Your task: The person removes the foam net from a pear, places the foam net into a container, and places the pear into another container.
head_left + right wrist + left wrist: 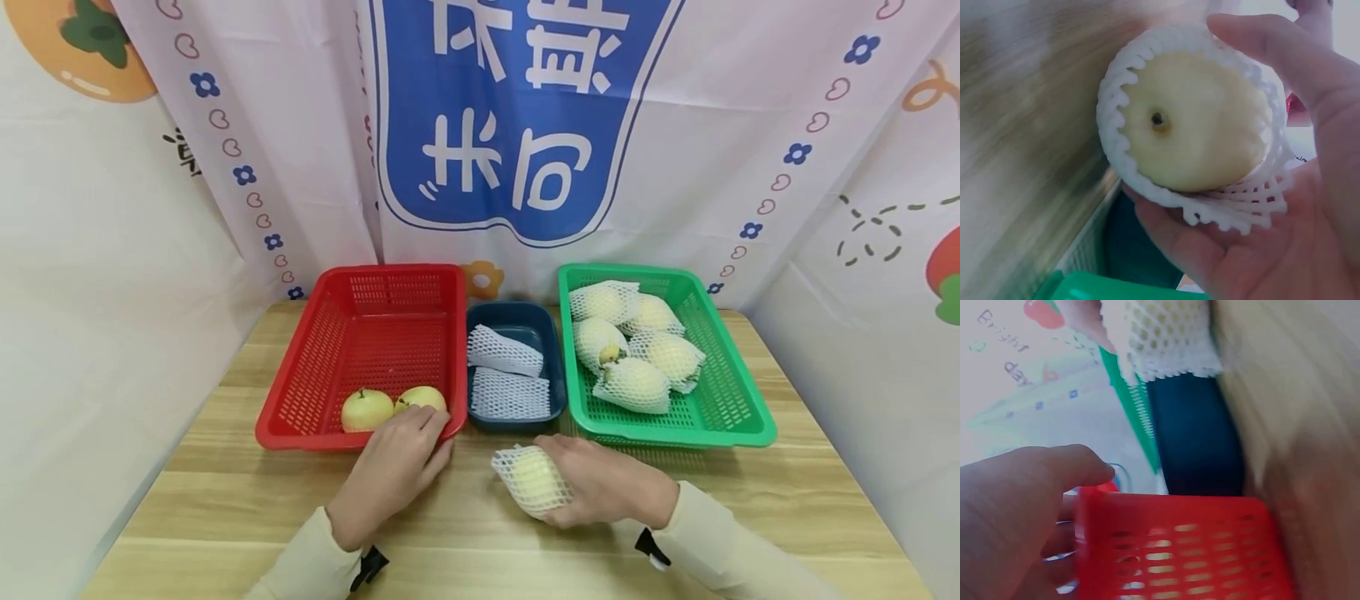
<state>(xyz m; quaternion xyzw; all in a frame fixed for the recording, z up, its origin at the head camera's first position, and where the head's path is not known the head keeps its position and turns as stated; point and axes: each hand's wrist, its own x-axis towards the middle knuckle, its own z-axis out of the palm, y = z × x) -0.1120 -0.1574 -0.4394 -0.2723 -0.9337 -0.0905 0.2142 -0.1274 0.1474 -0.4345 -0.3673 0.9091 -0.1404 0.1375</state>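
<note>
My right hand [600, 479] holds a pale yellow pear [1197, 125] in a white foam net [534, 481], above the table in front of the blue tray. In the right wrist view, thumb and fingers curl around the net, and the pear's dark-spotted end shows through its opening. My left hand [397, 454] reaches over the front right corner of the red basket [296, 417], its fingers by a bare pear [422, 398]; whether they touch it is hidden. Another bare pear [367, 410] lies to its left. The left thumb [1079, 465] extends beside the basket's rim.
A dark blue tray [517, 425] with white foam nets [510, 393] stands between the baskets. The green basket [720, 417] at right contains several netted pears [636, 385]. A printed cloth [315, 150] hangs behind the wooden table [217, 500].
</note>
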